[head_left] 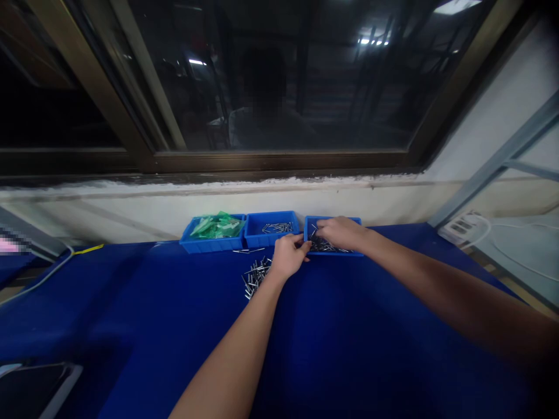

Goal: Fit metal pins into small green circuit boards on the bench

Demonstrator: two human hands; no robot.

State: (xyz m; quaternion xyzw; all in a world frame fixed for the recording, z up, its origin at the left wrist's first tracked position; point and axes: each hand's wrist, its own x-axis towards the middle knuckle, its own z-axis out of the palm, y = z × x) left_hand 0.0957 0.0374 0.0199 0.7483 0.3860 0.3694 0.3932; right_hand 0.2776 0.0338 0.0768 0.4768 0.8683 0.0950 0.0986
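Right hand [342, 233], fingers together, rests on metal pins [321, 245] in a blue bin [336, 254].

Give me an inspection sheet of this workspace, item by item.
Surface: blue cloth covering the bench.
Job's things: three blue plastic bins: left bin holds green bagged parts; middle bin and right bin hold metal pins; loose pins lie on the cloth.
Clutter: yellow tape strip; dark flat device at lower left.
Hands: left hand at the right bin's rim; right hand over the pins in that bin.
Cables: white cables at both sides.
Surroundings: dark window, white wall, person seen in the glass.
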